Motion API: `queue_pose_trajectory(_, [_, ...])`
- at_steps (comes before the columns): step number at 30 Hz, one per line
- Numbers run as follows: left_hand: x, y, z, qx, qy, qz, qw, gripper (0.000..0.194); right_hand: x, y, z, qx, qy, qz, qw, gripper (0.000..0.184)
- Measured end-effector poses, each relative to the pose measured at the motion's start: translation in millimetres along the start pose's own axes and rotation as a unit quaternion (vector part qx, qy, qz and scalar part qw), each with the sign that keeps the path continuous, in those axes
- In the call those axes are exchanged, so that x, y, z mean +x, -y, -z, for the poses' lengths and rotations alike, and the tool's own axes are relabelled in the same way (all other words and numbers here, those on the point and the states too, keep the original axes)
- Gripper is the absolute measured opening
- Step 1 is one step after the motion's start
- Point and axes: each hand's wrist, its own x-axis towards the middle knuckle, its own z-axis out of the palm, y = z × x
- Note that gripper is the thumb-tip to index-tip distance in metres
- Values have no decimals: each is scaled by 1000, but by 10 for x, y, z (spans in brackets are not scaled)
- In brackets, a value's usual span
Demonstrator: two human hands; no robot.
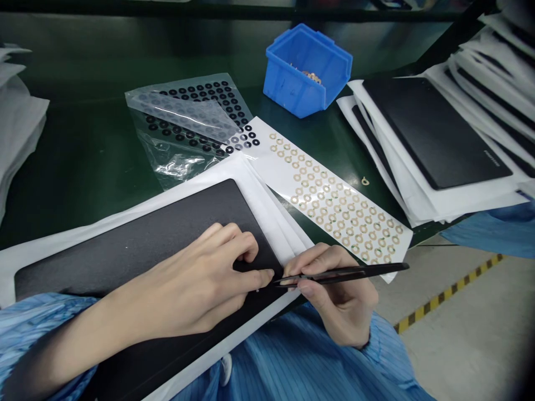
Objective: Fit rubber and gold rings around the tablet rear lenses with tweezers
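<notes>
Your right hand (338,295): pinching black tweezers (376,269), tips pointing left.
Your left hand (196,278): curled on the black panel (137,250), just beside those tips.

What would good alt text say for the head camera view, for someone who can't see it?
Seen from the wearer's head, a left hand rests on a black panel while a right hand holds tweezers with their tips at the left fingertips. Beyond lie a sheet of gold rings, a sheet of black rings and a blue bin on a green bench.
</notes>
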Motion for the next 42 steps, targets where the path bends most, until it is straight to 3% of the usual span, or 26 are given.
queue_pose_trajectory(6, [-1, -2, 15, -3, 3, 1, 1000, 28, 20, 7, 8, 16, 3, -8, 1000, 16])
queue_pose_trajectory(24, [0, 0, 10, 2, 6, 4, 1000, 29, -2, 16, -20, -35, -17, 4, 999, 17])
queue_pose_trajectory(32, [-16, -4, 5, 4, 9, 5, 1000, 29, 18, 8, -11, -1, -22, 3, 1000, 7])
queue_pose_trajectory(42, [1, 2, 8, -1, 9, 6, 1000, 28, 3, 7, -18, -16, -15, 22, 1000, 12])
